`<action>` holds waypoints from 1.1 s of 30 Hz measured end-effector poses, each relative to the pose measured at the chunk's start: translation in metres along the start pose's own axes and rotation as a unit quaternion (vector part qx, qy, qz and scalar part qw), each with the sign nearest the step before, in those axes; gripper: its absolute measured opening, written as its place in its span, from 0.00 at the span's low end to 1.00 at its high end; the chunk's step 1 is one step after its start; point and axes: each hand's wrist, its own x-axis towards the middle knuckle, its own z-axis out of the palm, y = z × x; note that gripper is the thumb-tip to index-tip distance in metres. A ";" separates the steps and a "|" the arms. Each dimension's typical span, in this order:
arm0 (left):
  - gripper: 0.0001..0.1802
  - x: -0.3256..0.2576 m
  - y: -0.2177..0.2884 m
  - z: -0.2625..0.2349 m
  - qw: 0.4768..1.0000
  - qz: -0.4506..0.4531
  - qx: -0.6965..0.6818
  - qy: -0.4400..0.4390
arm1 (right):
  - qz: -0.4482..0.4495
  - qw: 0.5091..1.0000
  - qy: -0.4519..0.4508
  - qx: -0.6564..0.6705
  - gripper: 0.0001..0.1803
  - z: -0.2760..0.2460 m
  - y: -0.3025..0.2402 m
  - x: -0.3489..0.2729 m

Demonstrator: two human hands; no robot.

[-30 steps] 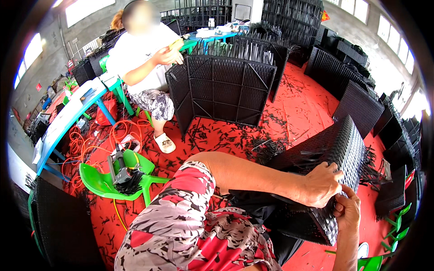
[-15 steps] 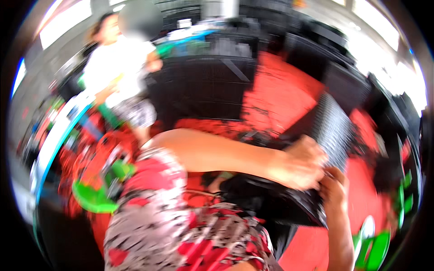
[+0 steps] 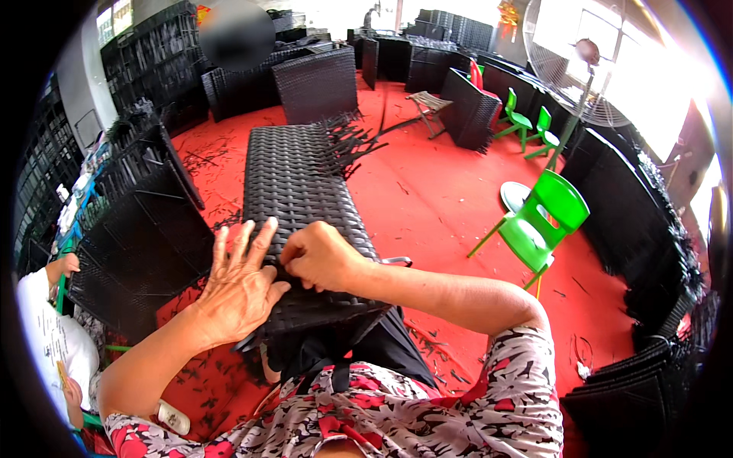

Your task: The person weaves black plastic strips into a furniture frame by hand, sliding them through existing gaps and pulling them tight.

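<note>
A long black woven wicker panel lies before me, its near end close to my lap. My left hand rests on its near left part with the fingers stretched and spread. Close beside it, my right hand is closed in a pinch against the weave; what its fingertips hold is hidden. Loose black strips stick out from the panel's far right edge. A thin dark strip end juts from the right side near my right forearm.
Black strip scraps litter the red floor. To the right stand a green chair and a large fan. Black wicker pieces stand further off, with a folding stool. At the left edge is a person in white.
My view has swung to the right and steadied. The panel and both hands now appear in the middle; my left hand has gone from bunched near the right one to spread flat on the weave.
</note>
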 end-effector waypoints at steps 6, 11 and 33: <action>0.16 -0.005 -0.002 0.014 0.991 -0.078 -0.099 0.039 | -0.024 0.973 0.002 -0.230 0.08 0.009 -0.014 0.009; 0.24 -0.018 -0.035 0.027 0.962 -0.109 -0.242 0.057 | 0.042 0.996 0.080 0.022 0.03 0.033 -0.028 0.010; 0.18 -0.008 -0.112 0.043 0.890 -0.189 -0.415 0.027 | -0.330 0.921 0.208 0.021 0.16 0.061 0.008 0.022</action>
